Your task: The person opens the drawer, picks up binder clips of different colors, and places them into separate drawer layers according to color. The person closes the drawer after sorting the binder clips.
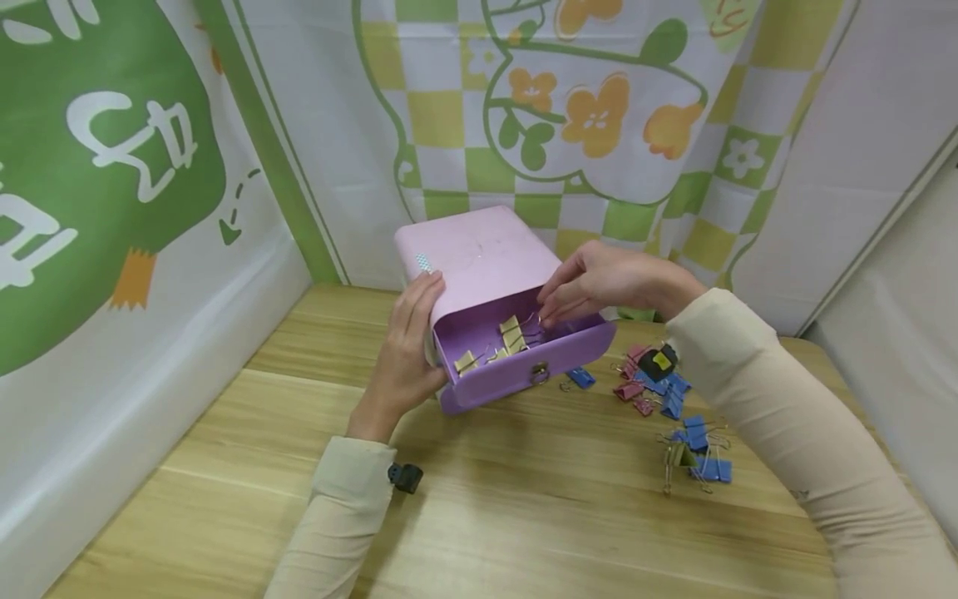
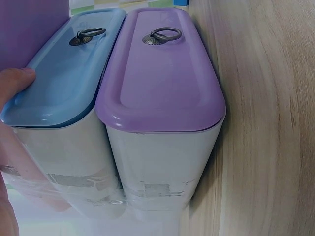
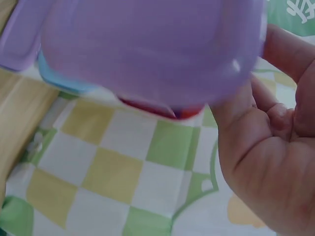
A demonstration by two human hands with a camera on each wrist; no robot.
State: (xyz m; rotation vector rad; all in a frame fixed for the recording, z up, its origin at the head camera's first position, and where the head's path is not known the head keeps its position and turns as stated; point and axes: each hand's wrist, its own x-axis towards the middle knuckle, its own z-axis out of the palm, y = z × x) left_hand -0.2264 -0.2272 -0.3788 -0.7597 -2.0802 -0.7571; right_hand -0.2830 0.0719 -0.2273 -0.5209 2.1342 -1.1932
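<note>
A small pink-topped drawer cabinet stands on the table with its top purple drawer pulled out. Gold binder clips lie inside that drawer. My left hand grips the cabinet's left front corner, fingers on the upper edge. In the left wrist view its thumb rests on the closed blue drawer front. My right hand reaches into the open drawer, thumb and fingertips pinching a binder clip by its wire handle. The drawer front hides these fingertips in the right wrist view.
Right of the cabinet lie red binder clips and blue binder clips in a loose pile. Nearer are more blue clips with an olive clip. A printed curtain hangs behind. A closed lower purple drawer adjoins the blue one.
</note>
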